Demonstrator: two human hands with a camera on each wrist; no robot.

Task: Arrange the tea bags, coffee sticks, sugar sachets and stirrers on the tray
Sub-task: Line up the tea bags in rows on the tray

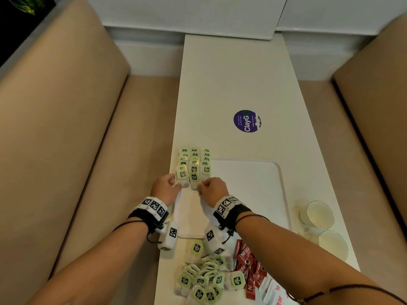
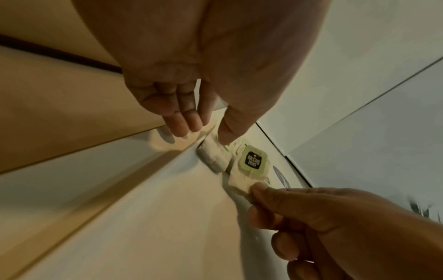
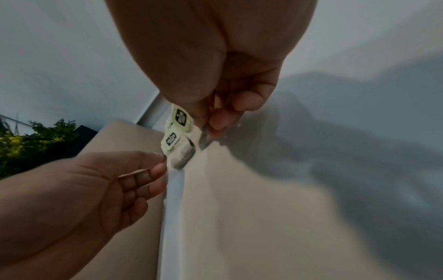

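Note:
A white tray point(image 1: 253, 186) lies on the table, with tea bags point(image 1: 195, 160) laid in three overlapping columns at its far left corner. My left hand point(image 1: 170, 183) is at the nearest bag of the left column point(image 1: 183, 177). Its thumb tip rests on that tea bag point(image 2: 213, 153) and its fingers point(image 2: 184, 121) hang loose beside it. My right hand point(image 1: 203, 186) pinches the near end of the middle column's front tea bag point(image 1: 194, 181) between thumb and forefinger point(image 2: 261, 189). The pinch also shows on that tea bag point(image 3: 181, 118) in the right wrist view.
A loose heap of tea bags point(image 1: 202, 280) lies at the table's near end, with red coffee sticks point(image 1: 247, 264) and white sugar sachets point(image 1: 272, 292) to its right. Two glasses point(image 1: 320, 214) stand by the right table edge. Beige benches flank the table.

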